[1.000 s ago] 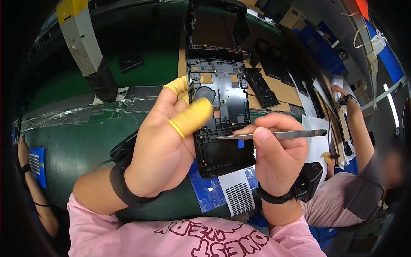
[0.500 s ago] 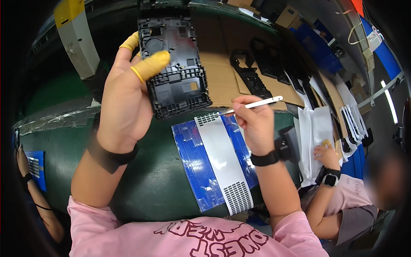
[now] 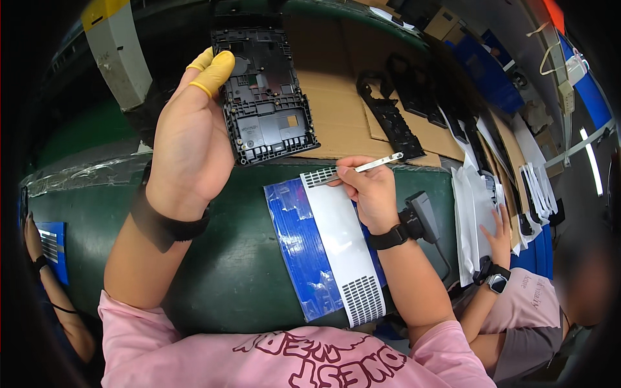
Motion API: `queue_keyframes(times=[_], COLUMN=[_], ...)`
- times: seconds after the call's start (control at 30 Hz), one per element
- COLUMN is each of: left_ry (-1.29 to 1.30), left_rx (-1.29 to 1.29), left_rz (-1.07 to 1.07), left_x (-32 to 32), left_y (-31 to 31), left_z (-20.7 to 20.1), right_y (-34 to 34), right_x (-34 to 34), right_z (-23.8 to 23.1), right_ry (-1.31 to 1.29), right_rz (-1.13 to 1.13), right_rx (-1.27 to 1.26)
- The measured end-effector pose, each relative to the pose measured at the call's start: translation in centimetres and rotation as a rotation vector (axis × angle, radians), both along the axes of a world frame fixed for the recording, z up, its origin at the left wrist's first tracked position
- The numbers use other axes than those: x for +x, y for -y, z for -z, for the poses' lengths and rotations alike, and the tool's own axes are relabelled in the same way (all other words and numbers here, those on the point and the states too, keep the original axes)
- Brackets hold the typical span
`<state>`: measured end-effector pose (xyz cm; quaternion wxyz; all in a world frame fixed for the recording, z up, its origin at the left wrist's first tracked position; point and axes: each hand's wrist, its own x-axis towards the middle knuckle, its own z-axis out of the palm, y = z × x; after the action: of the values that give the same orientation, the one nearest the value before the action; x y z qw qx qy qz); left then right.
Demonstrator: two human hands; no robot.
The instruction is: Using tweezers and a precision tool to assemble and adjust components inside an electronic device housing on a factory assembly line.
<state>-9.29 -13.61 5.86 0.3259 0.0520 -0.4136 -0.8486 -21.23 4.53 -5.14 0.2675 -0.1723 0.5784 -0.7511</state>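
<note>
Green bench [image 3: 226, 258] spreads before you, a white sheet [image 3: 343, 242] lying on a blue board [image 3: 288, 226]; at the sheet's far end your right hand [image 3: 372, 194], fingers curled, pinches tweezers [image 3: 380, 161], tips over black pieces [image 3: 317, 176]. Your left hand [image 3: 191, 139], raised farther out, thumb in a yellow cot [image 3: 218, 72] over the left edge, grips a black frame [image 3: 262, 129]. Beyond, black parts [image 3: 393, 123] lie on cardboard [image 3: 330, 110].

I'm holding left hand [image 3: 194, 145] upright out there, thumb [image 3: 218, 72] gripping against fingers [image 3: 201, 59]; left forearm [image 3: 139, 268] slanting upward. Right hand [image 3: 369, 194] pinching lower down, thumb [image 3: 350, 176] pressing, fingers curling; right forearm [image 3: 415, 281] leaning leftward.
</note>
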Motion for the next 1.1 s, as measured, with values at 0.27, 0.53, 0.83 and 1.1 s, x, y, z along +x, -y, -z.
queue_keyframes(times=[0.27, 0.53, 0.83, 1.1], left_ry=[-0.010, 0.015, 0.066, 0.040], left_rx=[-0.010, 0.020, 0.092, 0.119], left_rz=[0.027, 0.165, 0.344, 0.382], left_x=[-0.3, 0.2, 1.8, 2.4], left_y=[-0.8, -2.9, -5.8, -6.3], left_z=[0.4, 1.0, 0.1, -0.1], right_y=[-0.2, -3.6, -2.0, -1.4], right_x=[0.1, 2.4, 6.5, 6.6], right_z=[-0.2, -7.7, -11.0, -10.6], right_ry=[-0.027, -0.036, -0.321, -0.283], right_rz=[0.022, -0.060, 0.128, 0.148], right_rx=[0.028, -0.282, -0.302, -0.352])
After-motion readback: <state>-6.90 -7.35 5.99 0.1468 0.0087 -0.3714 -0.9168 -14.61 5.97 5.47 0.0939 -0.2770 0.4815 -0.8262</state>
